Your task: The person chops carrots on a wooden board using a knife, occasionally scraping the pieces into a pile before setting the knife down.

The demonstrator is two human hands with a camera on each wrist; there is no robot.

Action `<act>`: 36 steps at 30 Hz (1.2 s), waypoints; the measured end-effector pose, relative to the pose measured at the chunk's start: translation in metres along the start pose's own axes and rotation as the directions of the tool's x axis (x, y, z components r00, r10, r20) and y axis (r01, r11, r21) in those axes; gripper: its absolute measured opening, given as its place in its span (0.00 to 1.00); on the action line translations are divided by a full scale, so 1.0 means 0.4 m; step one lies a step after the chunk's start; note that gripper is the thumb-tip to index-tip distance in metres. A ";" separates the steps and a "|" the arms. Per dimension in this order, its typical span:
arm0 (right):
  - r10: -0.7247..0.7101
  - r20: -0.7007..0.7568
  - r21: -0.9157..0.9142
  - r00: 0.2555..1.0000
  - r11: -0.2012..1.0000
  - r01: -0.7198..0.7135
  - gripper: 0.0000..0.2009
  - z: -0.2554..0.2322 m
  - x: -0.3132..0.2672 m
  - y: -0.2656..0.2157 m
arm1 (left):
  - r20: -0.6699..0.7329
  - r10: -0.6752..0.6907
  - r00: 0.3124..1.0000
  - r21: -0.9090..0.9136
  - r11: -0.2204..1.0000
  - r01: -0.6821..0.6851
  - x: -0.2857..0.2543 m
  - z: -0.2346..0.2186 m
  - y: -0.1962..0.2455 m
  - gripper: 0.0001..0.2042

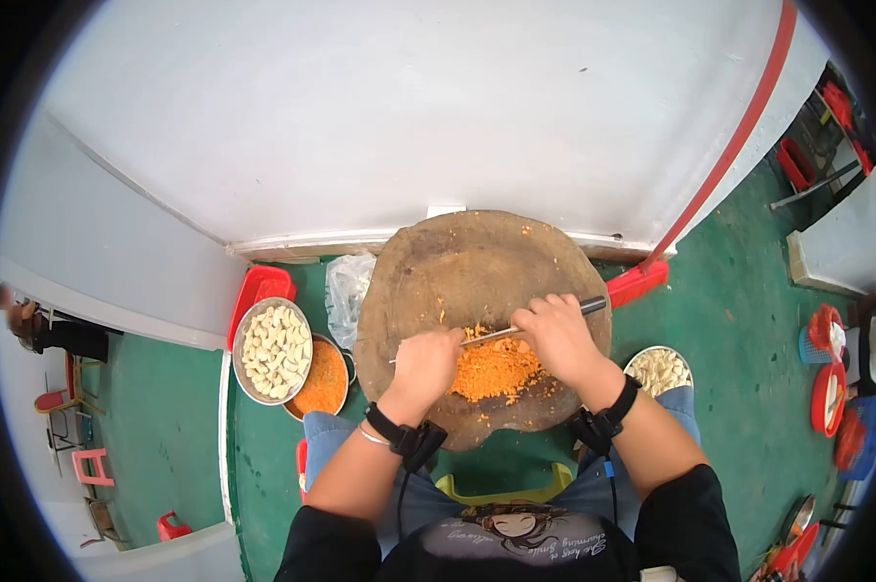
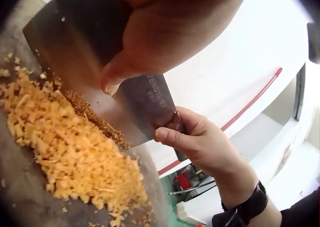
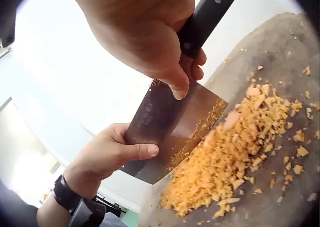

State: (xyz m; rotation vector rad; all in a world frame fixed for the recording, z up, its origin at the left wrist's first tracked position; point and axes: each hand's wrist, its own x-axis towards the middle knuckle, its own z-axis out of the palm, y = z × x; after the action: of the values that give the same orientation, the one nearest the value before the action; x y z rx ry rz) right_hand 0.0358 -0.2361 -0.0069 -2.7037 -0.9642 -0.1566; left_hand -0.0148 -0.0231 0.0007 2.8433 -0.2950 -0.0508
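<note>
A cleaver (image 1: 491,337) with a black handle (image 3: 207,19) lies across the round wooden block (image 1: 477,262), its edge against chopped orange pieces (image 1: 501,371). My right hand (image 1: 557,335) grips it where handle and blade meet, thumb on the blade face in the right wrist view. The left hand (image 1: 426,364) pinches the far end of the blade (image 2: 100,86), its thumb flat on the near face. Orange bits cling along the cutting edge. The fingers behind the blade are mostly hidden.
Left of the block stand a bowl of pale curved pieces (image 1: 276,351), a bowl of orange bits (image 1: 323,380) and a plastic bag (image 1: 349,296). Another bowl of pale pieces (image 1: 659,371) is at the right. A white wall (image 1: 438,116) rises behind the block.
</note>
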 end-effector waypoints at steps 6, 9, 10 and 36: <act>-0.009 -0.056 -0.018 0.998 1.000 0.008 0.04 -0.018 0.008 -0.006 | 0.012 -0.024 1.000 -0.035 0.999 0.024 -0.003 -0.006 0.005 0.05; 0.005 -0.051 -0.009 0.999 1.000 -0.006 0.04 0.006 0.006 -0.001 | -0.004 -0.004 1.000 -0.004 1.000 0.004 0.008 0.006 0.000 0.05; 0.008 -0.061 -0.013 0.998 1.000 -0.009 0.04 -0.002 0.009 -0.001 | 0.004 -0.013 1.000 -0.017 1.000 0.013 0.005 -0.002 0.002 0.05; -0.007 -0.131 0.023 0.991 1.000 0.010 0.02 -0.022 -0.004 -0.010 | 0.041 -0.032 0.999 -0.050 0.998 0.034 0.003 -0.019 0.013 0.06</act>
State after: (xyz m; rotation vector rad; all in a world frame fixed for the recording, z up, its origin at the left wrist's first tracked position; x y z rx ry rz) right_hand 0.0320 -0.2368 0.0019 -2.6306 -0.9335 -0.3179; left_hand -0.0143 -0.0263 0.0093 2.7995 -0.2516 -0.1209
